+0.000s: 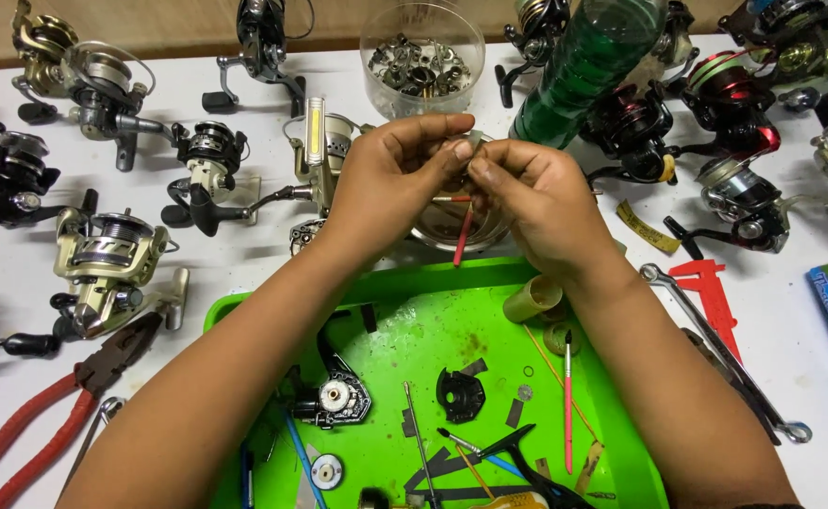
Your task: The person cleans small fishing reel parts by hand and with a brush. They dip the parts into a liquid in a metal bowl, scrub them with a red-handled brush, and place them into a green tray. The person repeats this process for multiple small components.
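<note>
Mid-repair: both hands meet above a green tray, the left hand and right hand pinching a small metal part (a red brush dangles below); a stripped reel body awaits reassembly.

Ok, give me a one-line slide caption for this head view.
Left hand and right hand pinch a small metal part above a green tray of reel pieces, fishing reels around.
</note>
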